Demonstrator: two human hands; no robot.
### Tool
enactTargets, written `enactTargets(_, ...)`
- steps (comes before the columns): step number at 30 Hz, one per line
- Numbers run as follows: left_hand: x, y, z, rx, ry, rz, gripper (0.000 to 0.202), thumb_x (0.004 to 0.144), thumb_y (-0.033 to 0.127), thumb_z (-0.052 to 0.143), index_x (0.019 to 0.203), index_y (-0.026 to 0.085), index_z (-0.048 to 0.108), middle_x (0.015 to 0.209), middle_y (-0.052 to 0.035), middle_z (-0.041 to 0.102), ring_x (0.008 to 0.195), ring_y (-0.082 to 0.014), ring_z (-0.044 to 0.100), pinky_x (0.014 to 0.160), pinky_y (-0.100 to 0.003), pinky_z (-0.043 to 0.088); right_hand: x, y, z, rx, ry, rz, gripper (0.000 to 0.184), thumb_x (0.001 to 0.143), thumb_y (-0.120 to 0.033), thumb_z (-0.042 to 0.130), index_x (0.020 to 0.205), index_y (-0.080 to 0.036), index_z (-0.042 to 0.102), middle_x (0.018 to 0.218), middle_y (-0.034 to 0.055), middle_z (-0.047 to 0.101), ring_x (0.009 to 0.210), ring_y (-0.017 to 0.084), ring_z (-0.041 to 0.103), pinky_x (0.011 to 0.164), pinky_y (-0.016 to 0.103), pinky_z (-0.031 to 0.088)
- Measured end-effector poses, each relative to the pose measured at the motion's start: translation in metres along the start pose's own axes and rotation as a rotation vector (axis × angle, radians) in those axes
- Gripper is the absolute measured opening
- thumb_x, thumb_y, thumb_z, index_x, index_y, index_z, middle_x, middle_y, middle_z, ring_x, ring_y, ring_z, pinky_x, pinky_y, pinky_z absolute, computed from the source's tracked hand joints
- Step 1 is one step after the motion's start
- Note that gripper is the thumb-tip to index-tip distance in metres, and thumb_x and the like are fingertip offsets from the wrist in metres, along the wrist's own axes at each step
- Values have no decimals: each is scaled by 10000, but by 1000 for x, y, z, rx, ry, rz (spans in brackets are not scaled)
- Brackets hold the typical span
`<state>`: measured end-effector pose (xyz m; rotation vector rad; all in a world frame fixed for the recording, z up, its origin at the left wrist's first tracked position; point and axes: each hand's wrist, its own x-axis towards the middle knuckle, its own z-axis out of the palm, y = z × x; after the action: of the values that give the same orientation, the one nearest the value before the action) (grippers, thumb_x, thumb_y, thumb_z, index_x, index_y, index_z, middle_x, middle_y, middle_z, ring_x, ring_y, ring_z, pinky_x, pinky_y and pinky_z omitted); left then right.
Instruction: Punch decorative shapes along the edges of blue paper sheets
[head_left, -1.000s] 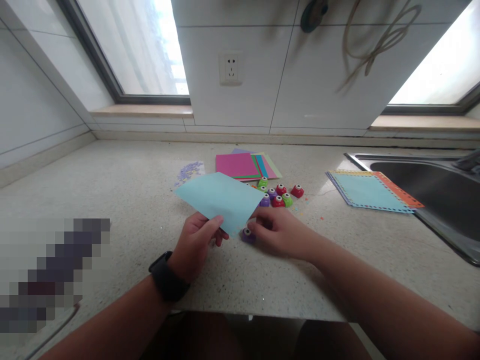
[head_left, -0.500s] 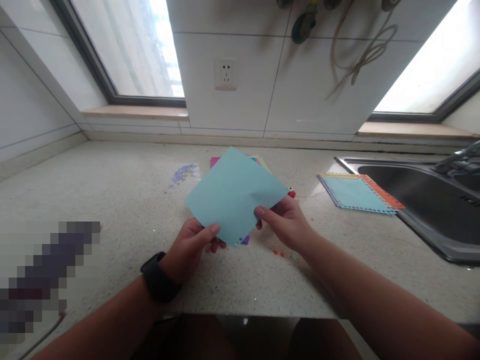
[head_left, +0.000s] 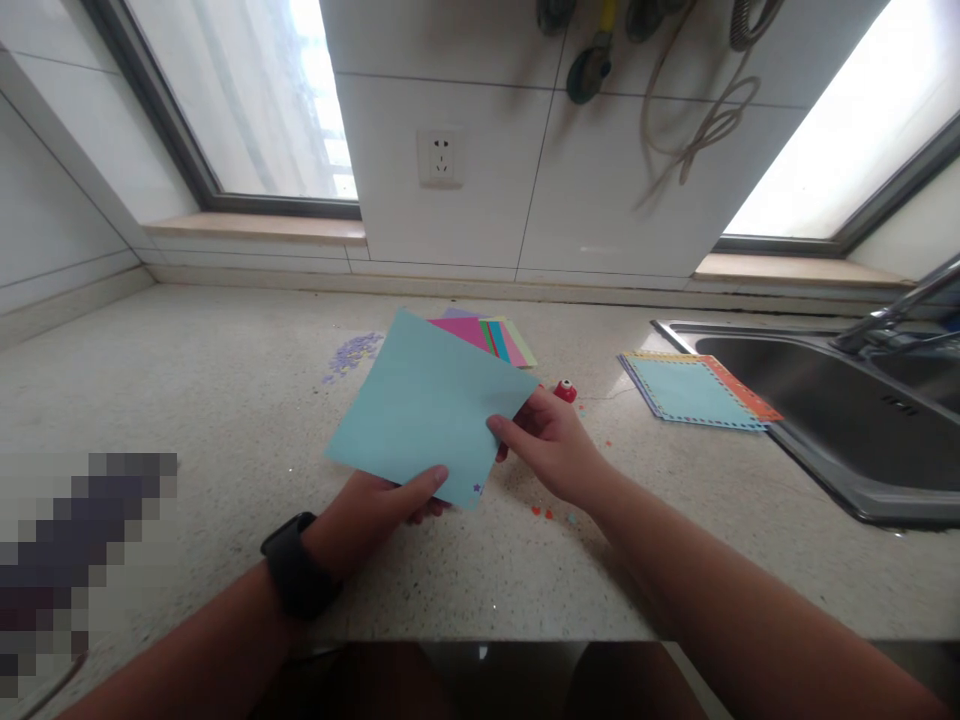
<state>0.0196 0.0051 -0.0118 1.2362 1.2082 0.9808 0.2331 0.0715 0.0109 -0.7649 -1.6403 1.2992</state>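
A light blue square sheet of paper [head_left: 427, 400] is held up above the counter, turned at an angle. My left hand [head_left: 401, 500] grips its lower edge, thumb on top and fingers underneath. On the right edge my right hand [head_left: 551, 440] pinches the sheet, its thumb on the face and the other fingers partly hidden. A small purple star shape [head_left: 478, 488] shows near the sheet's lower corner. Just beyond my right hand stands a small red craft punch [head_left: 565, 391]. Behind the sheet lie several coloured papers [head_left: 465, 330], partly covered from view.
Purple paper bits [head_left: 352, 355] are scattered at the left, and a few red bits [head_left: 541, 513] lie near my right forearm. A stack of paper with punched borders [head_left: 694, 388] rests beside the steel sink [head_left: 832, 440]. A wall socket [head_left: 441, 157] is behind.
The blue sheet has turned and shifted to the left, uncovering more of the coloured papers and the red punch. Both hands still hold it. The view has moved slightly.
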Motion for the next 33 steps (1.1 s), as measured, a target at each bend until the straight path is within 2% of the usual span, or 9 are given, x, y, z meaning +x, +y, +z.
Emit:
enactTargets(7, 0, 3, 3, 139, 79, -32, 359, 827, 481, 663, 644, 176, 709, 630, -68, 717, 521, -175, 581, 529, -293, 476, 3, -2, -7, 6, -19, -16, 268, 858, -369, 698, 1049, -217, 590, 790, -7, 611, 654, 134, 595, 589, 297, 527)
enactTargets(9, 0, 4, 4, 162, 116, -35, 385, 835, 487, 653, 595, 190, 702, 614, -60, 707, 517, -173, 568, 547, -298, 482, 7, -6, -17, -14, 77, -58, 260, 873, -377, 668, 1058, -212, 590, 766, -10, 616, 620, 127, 586, 585, 298, 515)
enactTargets(12, 0, 5, 5, 170, 153, -40, 416, 854, 499, 634, 560, 210, 692, 604, -49, 697, 523, -174, 568, 558, -296, 486, 14, -10, -46, -150, 340, -103, 215, 898, -353, 606, 1039, -192, 607, 752, 6, 625, 608, 132, 572, 591, 309, 493)
enactTargets(14, 0, 4, 5, 169, 162, -24, 429, 867, 511, 618, 565, 216, 692, 603, -42, 691, 521, -172, 565, 563, -297, 489, 18, -9, -70, -345, 500, -110, 212, 894, -343, 588, 1036, -187, 611, 781, 32, 641, 664, 159, 596, 618, 325, 487)
enactTargets(16, 0, 3, 4, 174, 160, 0, 450, 877, 524, 603, 554, 221, 681, 596, -38, 682, 523, -173, 565, 577, -302, 490, 20, -5, -92, -655, 579, -51, 220, 883, -349, 582, 1018, -186, 641, 799, 58, 663, 677, 181, 596, 652, 353, 477)
enactTargets(19, 1, 3, 5, 181, 168, 8, 488, 883, 533, 588, 499, 234, 633, 586, -37, 674, 561, -191, 595, 601, -313, 487, 23, 4, -114, -1030, 476, 113, 279, 866, -392, 585, 1003, -173, 690, 926, 123, 709, 793, 237, 637, 750, 396, 471)
enactTargets(22, 0, 5, 5, 206, 180, -16, 502, 884, 545, 572, 486, 240, 596, 588, -33, 673, 619, -204, 629, 648, -315, 490, 25, 13, -121, -1199, 304, 259, 375, 865, -451, 576, 1008, -137, 720, 991, 176, 718, 885, 290, 654, 768, 409, 466)
enactTargets(26, -1, 8, 5, 280, 171, -46, 484, 880, 556, 552, 527, 229, 600, 588, -9, 657, 581, -177, 587, 699, -315, 488, 28, 22, -121, -1263, 183, 349, 381, 859, -491, 589, 940, -154, 747, 941, 164, 738, 831, 285, 666, 691, 379, 452)
enactTargets(33, -1, 6, 3, 316, 156, -61, 482, 880, 590, 536, 574, 225, 607, 597, 15, 635, 577, -160, 560, 707, -304, 473, 27, 21, -122, -1231, 207, 392, 323, 855, -485, 612, 863, -183, 726, 837, 129, 742, 756, 250, 663, 622, 338, 422)
